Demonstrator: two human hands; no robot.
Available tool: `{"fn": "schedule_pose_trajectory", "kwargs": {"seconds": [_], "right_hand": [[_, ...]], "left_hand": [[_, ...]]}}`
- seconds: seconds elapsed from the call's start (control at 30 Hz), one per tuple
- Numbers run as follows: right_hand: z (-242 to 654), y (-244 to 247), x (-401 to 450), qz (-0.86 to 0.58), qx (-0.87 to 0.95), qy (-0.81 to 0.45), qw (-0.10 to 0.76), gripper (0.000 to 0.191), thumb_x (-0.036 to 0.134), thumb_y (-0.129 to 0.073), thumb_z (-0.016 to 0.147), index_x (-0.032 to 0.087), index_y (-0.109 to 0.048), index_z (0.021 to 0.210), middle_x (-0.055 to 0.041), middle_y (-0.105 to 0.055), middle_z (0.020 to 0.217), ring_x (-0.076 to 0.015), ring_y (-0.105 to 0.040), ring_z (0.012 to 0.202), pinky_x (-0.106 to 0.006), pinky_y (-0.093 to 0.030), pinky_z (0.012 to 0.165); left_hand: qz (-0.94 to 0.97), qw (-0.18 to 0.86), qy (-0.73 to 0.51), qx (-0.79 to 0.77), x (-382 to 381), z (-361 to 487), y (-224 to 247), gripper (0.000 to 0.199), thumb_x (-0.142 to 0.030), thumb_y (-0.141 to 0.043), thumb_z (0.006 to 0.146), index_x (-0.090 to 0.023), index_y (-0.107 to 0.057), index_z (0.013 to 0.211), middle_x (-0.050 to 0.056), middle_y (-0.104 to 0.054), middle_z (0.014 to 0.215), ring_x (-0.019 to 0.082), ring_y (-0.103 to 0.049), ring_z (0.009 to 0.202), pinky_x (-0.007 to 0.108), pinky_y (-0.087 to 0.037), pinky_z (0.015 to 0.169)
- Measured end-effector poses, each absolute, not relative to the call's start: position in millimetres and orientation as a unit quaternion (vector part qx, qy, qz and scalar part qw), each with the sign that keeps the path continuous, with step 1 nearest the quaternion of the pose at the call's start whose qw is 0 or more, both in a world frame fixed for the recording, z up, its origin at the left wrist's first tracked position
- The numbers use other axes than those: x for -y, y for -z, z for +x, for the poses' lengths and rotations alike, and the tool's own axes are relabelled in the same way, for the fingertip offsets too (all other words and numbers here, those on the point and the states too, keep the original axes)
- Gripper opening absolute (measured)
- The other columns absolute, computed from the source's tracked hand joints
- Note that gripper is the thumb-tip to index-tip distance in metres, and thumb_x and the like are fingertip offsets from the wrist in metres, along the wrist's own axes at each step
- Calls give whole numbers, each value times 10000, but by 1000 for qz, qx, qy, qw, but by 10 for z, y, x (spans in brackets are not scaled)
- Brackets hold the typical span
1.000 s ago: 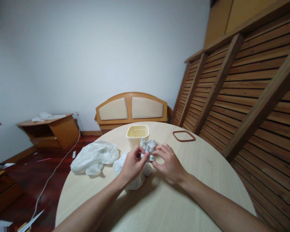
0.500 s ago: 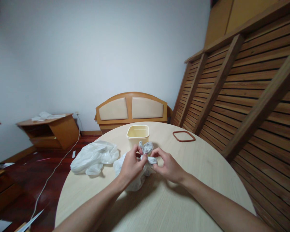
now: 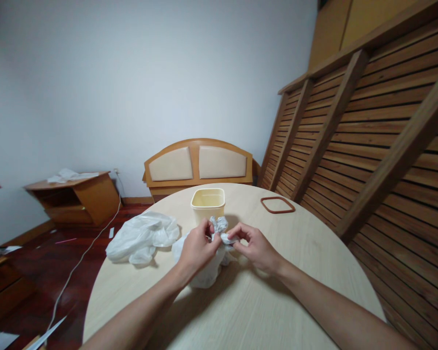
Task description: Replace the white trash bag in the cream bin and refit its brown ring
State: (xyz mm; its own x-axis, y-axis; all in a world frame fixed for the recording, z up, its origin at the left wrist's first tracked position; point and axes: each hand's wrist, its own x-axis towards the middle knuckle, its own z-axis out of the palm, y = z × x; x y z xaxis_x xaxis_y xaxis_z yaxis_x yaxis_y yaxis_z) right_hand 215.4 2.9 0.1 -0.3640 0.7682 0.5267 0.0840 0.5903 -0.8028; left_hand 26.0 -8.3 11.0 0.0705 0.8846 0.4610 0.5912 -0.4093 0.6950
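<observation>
The left hand and the right hand are meeting over the middle of a round, pale wooden desk, and both are grasping one bunched piece of white plastic. The left hand's thumb and fingers are pinching it from the left, while the right hand's thumb and fingertips are gripping a twisted end that is sticking out to the right. The crumpled top of the piece is rising between the hands, just on the near side of a pale yellow container. Below the hands, a white plastic bag is lying on the desk, partly hidden by the left hand; whether it is joining the bunched piece, I cannot tell. The container is standing upright, its open top facing up and its near side partly covered by the plastic and the hands. To the left, a second white bag is spreading in loose folds near the desk's left edge. On the far right of the desktop, a reddish-brown squarish ring is lying flat, well apart from both hands. Beyond the desk's far edge, a headboard with two cream panels is standing against the wall, a low wooden cabinet is sitting on the far left, and a slatted wooden panel is leaning along the right.
</observation>
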Motion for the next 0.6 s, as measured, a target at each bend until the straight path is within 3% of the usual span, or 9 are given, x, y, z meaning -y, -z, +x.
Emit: {"fn": "schedule_pose_trajectory", "kwargs": {"seconds": [0.23,0.4,0.6], "right_hand": [[2167,-37,-45,-240,766,-362,473,191,132,-648,801,232,-784,890,-42,-780,970,-196,-718,920,-392,-563,886],[2158,-40,-50,-272,760,-343,480,157,165,-716,797,228,-788,921,-41,-779,927,-196,-715,869,-374,-567,845],[2153,-31,-67,-297,750,-290,514,144,178,-727,786,217,-737,923,-34,-753,922,-198,-704,879,-365,-558,856]], "left_hand": [[734,182,-455,-469,88,254,-136,105,-243,-577,839,-203,-538,927,20,-667,868,168,-618,770,240,-438,624],[748,232,-431,-449,115,257,-186,172,-297,-575,870,-196,-640,993,37,-712,859,167,-632,741,230,-460,601],[757,232,-407,-454,119,255,-213,176,-279,-559,860,-180,-700,896,33,-722,811,157,-614,685,236,-445,618]]}}
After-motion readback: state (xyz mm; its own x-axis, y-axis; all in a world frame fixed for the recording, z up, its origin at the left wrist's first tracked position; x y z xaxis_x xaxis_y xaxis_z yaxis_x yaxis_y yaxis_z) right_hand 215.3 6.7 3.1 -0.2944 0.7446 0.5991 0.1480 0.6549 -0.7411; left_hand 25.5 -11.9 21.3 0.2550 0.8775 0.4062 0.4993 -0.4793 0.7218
